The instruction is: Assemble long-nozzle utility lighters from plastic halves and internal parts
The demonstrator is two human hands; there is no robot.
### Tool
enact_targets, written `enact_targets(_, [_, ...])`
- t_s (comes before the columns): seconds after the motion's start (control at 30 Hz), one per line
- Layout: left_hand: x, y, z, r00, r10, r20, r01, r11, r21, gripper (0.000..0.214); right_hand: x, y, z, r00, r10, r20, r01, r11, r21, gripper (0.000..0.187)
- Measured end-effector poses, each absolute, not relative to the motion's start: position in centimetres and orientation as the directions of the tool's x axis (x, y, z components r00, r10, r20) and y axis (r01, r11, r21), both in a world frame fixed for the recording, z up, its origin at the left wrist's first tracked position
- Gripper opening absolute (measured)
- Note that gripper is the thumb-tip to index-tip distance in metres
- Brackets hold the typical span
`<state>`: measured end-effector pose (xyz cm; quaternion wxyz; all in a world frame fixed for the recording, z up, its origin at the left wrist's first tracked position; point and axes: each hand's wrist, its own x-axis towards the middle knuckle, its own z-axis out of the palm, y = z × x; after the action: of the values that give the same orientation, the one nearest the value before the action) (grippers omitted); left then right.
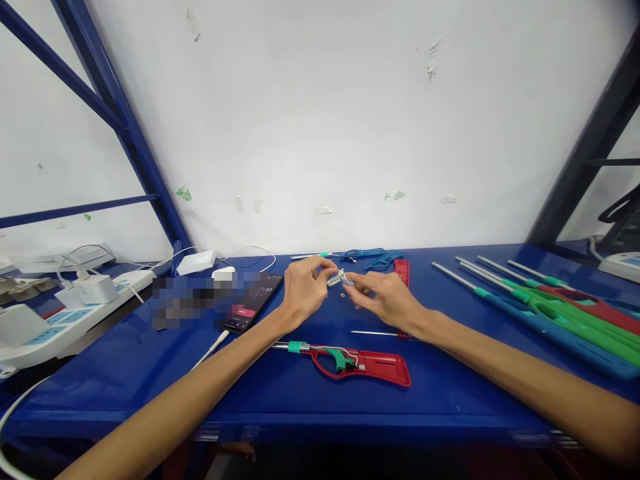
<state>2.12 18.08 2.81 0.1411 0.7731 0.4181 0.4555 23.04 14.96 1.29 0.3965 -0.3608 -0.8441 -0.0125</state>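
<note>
Over the middle of the blue table, my left hand (305, 285) is closed in a pinch on a small cream-coloured part (333, 279). Facing it, my right hand (387, 293) pinches a small silvery piece (346, 280) against that part; whether the two are joined I cannot tell. A tiny piece (343, 295) lies on the table just below the fingertips. Closer to me rests a long-necked red lighter (385, 368) with its casing opened, green trigger and white wires showing. A thin metal screwdriver shaft (373, 333) points left from beneath my right forearm.
Behind my hands are an opened blue lighter (373, 254) and a red casing piece (401, 270). Several long-necked lighters (565, 313) lie at the right. Left are a phone (257, 300) with a charging cable (215, 347) and a white power strip (65, 325). A wall stands behind.
</note>
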Motion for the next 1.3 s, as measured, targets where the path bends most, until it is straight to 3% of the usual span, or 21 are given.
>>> enact_targets(0.33, [2.5,18.1,3.7,0.188,0.739,0.647,0.345,-0.666,0.661,0.018,24.8,15.9,3.2,-0.392,0.597,0.700,0.694,0.691,-0.201,0.041])
enact_targets(0.47, [2.6,17.9,3.9,0.183,0.755,0.630,0.285,-0.654,0.701,0.022,25.3,16.0,3.5,-0.425,0.599,0.679,0.687,0.701,-0.189,0.038])
enact_targets(1.3, [2.5,17.8,3.7,0.342,0.804,0.486,0.275,-0.580,0.767,0.025,25.9,16.3,3.4,-0.484,0.615,0.622,0.694,0.703,-0.154,0.035])
